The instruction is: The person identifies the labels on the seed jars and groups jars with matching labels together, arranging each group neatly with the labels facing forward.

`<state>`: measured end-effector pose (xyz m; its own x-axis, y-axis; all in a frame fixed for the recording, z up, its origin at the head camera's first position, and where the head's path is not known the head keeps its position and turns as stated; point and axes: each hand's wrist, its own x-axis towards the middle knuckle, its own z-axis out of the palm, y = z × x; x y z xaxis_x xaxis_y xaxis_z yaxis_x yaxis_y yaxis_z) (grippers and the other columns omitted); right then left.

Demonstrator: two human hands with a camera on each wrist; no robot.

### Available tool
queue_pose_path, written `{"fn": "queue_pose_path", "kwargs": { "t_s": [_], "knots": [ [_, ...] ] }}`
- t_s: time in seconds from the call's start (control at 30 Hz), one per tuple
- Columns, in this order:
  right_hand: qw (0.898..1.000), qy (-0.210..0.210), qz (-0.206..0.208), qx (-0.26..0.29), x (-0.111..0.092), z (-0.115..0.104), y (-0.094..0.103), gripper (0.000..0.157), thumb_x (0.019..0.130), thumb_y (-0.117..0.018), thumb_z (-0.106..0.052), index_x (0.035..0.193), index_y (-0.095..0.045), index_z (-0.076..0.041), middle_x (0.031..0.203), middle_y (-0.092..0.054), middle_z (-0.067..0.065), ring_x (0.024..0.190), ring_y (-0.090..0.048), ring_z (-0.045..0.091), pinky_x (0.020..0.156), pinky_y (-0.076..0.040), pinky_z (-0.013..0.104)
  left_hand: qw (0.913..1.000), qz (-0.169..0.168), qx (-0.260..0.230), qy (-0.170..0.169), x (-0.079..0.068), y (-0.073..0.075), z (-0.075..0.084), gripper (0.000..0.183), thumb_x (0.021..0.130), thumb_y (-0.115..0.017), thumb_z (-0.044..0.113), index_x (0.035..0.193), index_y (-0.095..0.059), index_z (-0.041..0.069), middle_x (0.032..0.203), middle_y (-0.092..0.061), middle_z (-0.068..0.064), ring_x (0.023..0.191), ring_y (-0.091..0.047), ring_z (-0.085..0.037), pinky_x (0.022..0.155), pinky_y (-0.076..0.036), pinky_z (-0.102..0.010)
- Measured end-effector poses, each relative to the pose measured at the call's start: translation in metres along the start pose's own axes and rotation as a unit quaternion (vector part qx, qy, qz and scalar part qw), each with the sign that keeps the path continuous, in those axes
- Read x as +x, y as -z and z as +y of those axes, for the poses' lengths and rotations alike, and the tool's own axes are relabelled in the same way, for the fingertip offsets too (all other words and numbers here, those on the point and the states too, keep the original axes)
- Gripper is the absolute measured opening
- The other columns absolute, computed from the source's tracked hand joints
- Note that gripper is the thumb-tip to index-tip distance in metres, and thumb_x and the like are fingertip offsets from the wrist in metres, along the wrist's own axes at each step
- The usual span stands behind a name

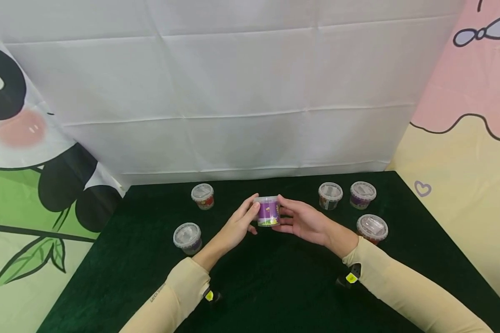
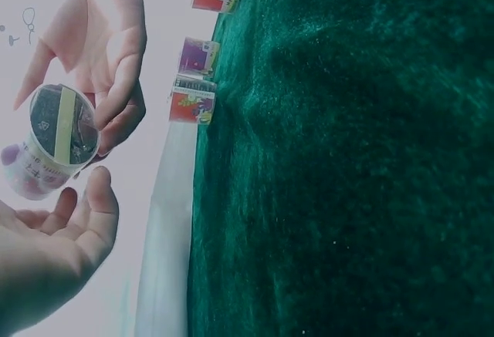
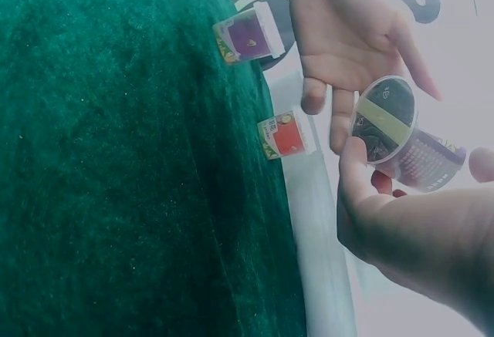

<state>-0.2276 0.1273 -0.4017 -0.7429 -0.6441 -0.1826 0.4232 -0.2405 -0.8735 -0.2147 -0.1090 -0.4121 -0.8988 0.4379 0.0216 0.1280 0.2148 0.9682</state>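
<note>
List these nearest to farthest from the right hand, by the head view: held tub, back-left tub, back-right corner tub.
1. Held tub: at the right hand.
2. Back-right corner tub: right of that hand.
3. Back-left tub: across, beyond the held one.

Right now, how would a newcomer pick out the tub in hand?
Start at the dark green table in front of the white backdrop. Midway across it, the person's left hand and right hand hold a small purple-labelled tub between them. Purple shows on other tubs too, but only this one is held; the remaining five stand on the table.
</note>
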Motion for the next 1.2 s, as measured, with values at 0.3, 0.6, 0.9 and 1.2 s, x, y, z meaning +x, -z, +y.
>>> {"fn": "queue_pose_path", "kwargs": {
  "t_s": [0.3,0.6,0.9,1.2],
  "knots": [
    [1.000,0.002,0.008,-0.013,-0.0013,-0.0010,0.0017,0.058,0.108,-0.045,-0.043,0.149,-0.033,-0.003,0.142,-0.037,0.017,0.124,-0.048,0.031,0.113,-0.039,0.045,0.9982,-0.036,0.031,0.038,0.0011,0.0040,-0.0020,0.065,0.109,-0.026,0.055,0.154,-0.034,0.009,0.134,-0.053,-0.016,0.117,-0.057,-0.031,0.087,-0.054,-0.042],
    [1.000,0.006,0.008,-0.017,-0.0011,-0.0018,0.0031,0.056,0.109,-0.044,-0.041,0.149,-0.034,-0.004,0.143,-0.036,0.018,0.123,-0.048,0.030,0.112,-0.040,0.044,0.9985,-0.037,0.026,0.033,0.0024,0.0035,-0.0024,0.064,0.109,-0.024,0.055,0.151,-0.036,0.009,0.132,-0.054,-0.016,0.116,-0.057,-0.031,0.087,-0.054,-0.042],
    [0.999,0.014,-0.001,-0.029,-0.0022,-0.0012,0.0036,0.055,0.110,-0.043,-0.039,0.150,-0.033,-0.003,0.143,-0.037,0.017,0.124,-0.048,0.030,0.113,-0.039,0.045,0.9989,-0.034,0.018,0.025,0.0021,0.0031,-0.0020,0.062,0.109,-0.027,0.053,0.155,-0.031,0.011,0.135,-0.051,-0.017,0.115,-0.056,-0.030,0.087,-0.054,-0.042],
    [0.999,0.013,0.002,-0.040,-0.0031,-0.0002,0.0015,0.060,0.108,-0.048,-0.036,0.154,-0.029,-0.002,0.143,-0.041,0.015,0.124,-0.049,0.029,0.113,-0.038,0.047,0.9995,-0.028,0.012,0.006,0.0015,0.0009,0.0006,0.058,0.109,-0.030,0.051,0.153,-0.031,0.013,0.134,-0.048,-0.017,0.112,-0.052,-0.030,0.085,-0.054,-0.041]
  ]
}}
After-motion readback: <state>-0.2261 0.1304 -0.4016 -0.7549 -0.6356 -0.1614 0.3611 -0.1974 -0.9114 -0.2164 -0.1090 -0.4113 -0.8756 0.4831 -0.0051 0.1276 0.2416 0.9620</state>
